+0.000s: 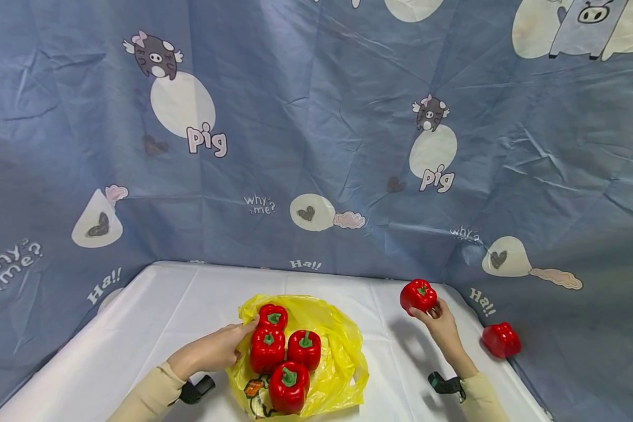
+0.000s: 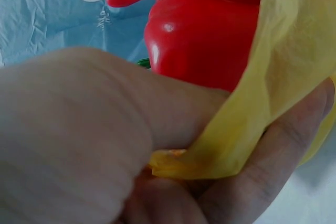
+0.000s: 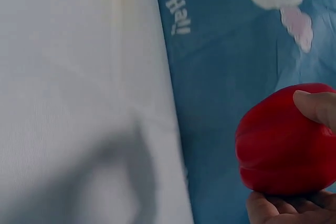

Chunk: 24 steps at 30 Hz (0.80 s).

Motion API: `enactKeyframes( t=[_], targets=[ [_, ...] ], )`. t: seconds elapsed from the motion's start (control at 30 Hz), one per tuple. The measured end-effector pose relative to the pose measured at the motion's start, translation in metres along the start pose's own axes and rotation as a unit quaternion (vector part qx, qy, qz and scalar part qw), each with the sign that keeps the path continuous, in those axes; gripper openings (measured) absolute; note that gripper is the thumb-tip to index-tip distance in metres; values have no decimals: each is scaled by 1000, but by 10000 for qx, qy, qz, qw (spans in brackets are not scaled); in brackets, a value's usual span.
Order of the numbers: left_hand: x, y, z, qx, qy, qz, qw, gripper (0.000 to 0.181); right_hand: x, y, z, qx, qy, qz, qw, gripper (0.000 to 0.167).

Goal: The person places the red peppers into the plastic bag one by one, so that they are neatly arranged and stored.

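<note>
My right hand [image 1: 444, 332] holds a red bell pepper [image 1: 417, 295] above the right side of the table; in the right wrist view the thumb lies on one side of this pepper [image 3: 283, 142] and the fingers on the other. At the left edge of a yellow plastic bag [image 1: 343, 328], my left hand [image 1: 213, 351] pinches the bag's film [image 2: 226, 150] between thumb and fingers. Several red bell peppers with green stems, one of them nearest the front [image 1: 288, 390], sit together on the bag. A large pepper [image 2: 205, 35] is close beside the left thumb.
One more red bell pepper [image 1: 501, 340] lies at the table's right edge. A white cloth covers the table [image 1: 153, 316]. Behind and at the sides hangs a blue curtain [image 1: 306, 129] with pig prints. Each wrist wears a dark strap [image 1: 445, 384].
</note>
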State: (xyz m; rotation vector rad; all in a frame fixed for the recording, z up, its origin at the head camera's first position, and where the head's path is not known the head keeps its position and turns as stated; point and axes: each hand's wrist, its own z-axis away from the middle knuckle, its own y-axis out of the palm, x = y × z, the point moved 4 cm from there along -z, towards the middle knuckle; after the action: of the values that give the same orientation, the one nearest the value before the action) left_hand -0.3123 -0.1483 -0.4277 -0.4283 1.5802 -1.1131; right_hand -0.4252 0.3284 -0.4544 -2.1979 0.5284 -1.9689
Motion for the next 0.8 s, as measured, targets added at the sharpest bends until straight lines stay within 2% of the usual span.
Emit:
enactKeyframes(
  t=[0.23, 0.43, 0.8],
  targets=[
    [0, 0, -1, 18, 25, -15, 10000, 74, 17, 24, 11, 247, -295, -18, 9993, 77],
    [0, 0, -1, 44, 98, 41, 9999, 74, 30, 45, 20, 436, -341, 37, 9985, 73],
    [-1, 0, 0, 19, 112, 34, 9999, 73, 42, 83, 36, 785, -601, -114, 9950, 77]
  ],
)
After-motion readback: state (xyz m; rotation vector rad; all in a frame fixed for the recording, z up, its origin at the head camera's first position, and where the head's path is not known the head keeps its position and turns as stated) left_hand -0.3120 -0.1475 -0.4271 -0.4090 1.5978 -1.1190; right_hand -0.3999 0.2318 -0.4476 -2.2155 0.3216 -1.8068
